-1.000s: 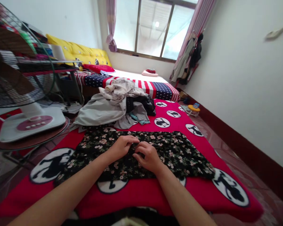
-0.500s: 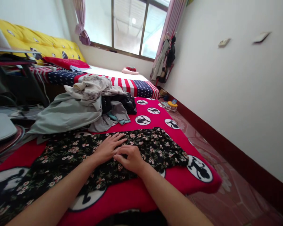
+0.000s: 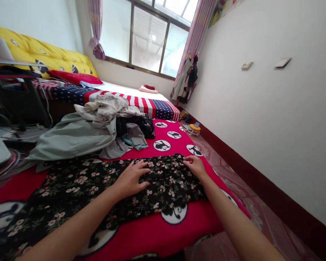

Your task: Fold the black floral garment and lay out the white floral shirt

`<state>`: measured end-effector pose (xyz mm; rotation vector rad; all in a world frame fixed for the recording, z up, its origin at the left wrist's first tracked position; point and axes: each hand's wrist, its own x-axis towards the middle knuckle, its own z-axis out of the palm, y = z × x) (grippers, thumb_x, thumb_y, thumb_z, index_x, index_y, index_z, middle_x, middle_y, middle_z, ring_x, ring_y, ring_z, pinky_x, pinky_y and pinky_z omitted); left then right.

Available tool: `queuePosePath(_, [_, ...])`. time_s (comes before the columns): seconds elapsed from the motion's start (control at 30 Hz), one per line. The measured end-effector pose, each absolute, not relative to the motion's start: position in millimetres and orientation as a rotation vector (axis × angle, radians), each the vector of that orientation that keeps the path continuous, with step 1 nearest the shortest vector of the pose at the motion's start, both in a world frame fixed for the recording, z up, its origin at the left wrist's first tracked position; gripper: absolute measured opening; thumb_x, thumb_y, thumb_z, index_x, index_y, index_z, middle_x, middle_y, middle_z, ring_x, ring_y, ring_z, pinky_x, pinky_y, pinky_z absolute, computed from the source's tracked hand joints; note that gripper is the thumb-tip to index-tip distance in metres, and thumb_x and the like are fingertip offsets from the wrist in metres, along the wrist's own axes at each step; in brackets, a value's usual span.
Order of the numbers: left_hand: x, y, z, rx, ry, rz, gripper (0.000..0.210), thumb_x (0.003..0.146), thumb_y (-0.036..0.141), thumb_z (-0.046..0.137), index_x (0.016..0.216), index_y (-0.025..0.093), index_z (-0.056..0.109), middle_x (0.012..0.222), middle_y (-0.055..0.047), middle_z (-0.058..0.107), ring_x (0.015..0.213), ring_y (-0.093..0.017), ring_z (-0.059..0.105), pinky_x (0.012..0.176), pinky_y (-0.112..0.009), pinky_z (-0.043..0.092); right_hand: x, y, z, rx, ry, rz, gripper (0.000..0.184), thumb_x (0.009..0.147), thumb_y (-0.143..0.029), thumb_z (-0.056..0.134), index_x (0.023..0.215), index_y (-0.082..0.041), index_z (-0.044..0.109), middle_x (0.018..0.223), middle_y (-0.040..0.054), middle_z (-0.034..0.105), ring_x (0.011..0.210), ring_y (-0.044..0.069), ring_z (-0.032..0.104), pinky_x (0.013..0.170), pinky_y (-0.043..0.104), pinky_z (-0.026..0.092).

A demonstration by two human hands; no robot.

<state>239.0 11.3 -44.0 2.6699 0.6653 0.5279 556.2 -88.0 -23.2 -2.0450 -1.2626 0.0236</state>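
The right hand point(image 3: 195, 166) has moved to the far-right corner of the floral cloth point(image 3: 165, 185), fingers curled close, grip unclear; the left hand point(image 3: 132, 180), spread and grasping nothing, apparently steadies its middle.

Pinkish curtains point(image 3: 95, 21) (the left one tied) flank a window point(image 3: 147, 40).

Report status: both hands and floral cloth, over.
Left hand open, palm down on floral cloth. Right hand at far right corner, grip unclear. Cloth spread over red cover. Clothes pile beyond, touching neither hand.
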Motion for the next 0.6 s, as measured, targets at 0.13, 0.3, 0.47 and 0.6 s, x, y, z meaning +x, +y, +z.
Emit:
queuePosePath(0.13, [259.9, -8.7, -49.6, 2.576, 0.595, 0.660, 0.063, 0.086, 0.049, 0.057, 0.142, 0.025, 0.041, 0.146, -0.011, 0.045, 0.135, -0.026, 0.040, 0.113, -0.050, 0.027, 555.2, -78.5, -28.8, -2.122, -1.335, 0.006, 0.026, 0.072, -0.046, 0.065, 0.072, -0.021, 0.072, 0.079, 0.0053, 0.070, 0.073, 0.020, 0.063, 0.066, 0.029, 0.044])
queuePosePath(0.3, [263.6, -13.8, -59.0, 2.678, 0.521, 0.524, 0.061, 0.079, 0.060, 0.060, 0.132, 0.032, 0.053, 0.149, -0.008, 0.041, 0.141, -0.032, 0.028, 0.113, -0.061, 0.016, 560.2, -66.2, -33.9, -2.215, -1.360, 0.031, 0.024, 0.073, -0.038, 0.063, 0.060, -0.018, 0.066, 0.068, 0.0039, 0.066, 0.065, 0.017, 0.060, 0.057, 0.025, 0.038])
queuePosePath(0.47, [262.2, -13.4, -57.7, 2.705, 0.547, 0.488, 0.053, 0.078, 0.060, 0.061, 0.125, 0.038, 0.057, 0.151, -0.005, 0.039, 0.142, -0.033, 0.026, 0.112, -0.063, 0.016, 567.3, -60.0, -32.1, -2.310, -1.298, 0.043, 0.026, 0.075, -0.030, 0.059, 0.052, -0.017, 0.061, 0.053, 0.0018, 0.060, 0.056, 0.015, 0.056, 0.053, 0.024, 0.035])
queuePosePath(0.6, [262.9, -14.9, -55.0, 2.712, 0.553, 0.460, 0.051, 0.078, 0.061, 0.060, 0.124, 0.040, 0.058, 0.152, -0.004, 0.038, 0.142, -0.034, 0.025, 0.111, -0.064, 0.017, 553.8, -59.5, -20.8, -2.365, -1.266, -0.078, 0.013, 0.072, -0.024, 0.064, 0.060, -0.018, 0.064, 0.068, 0.0067, 0.065, 0.071, 0.021, 0.062, 0.062, 0.028, 0.040])
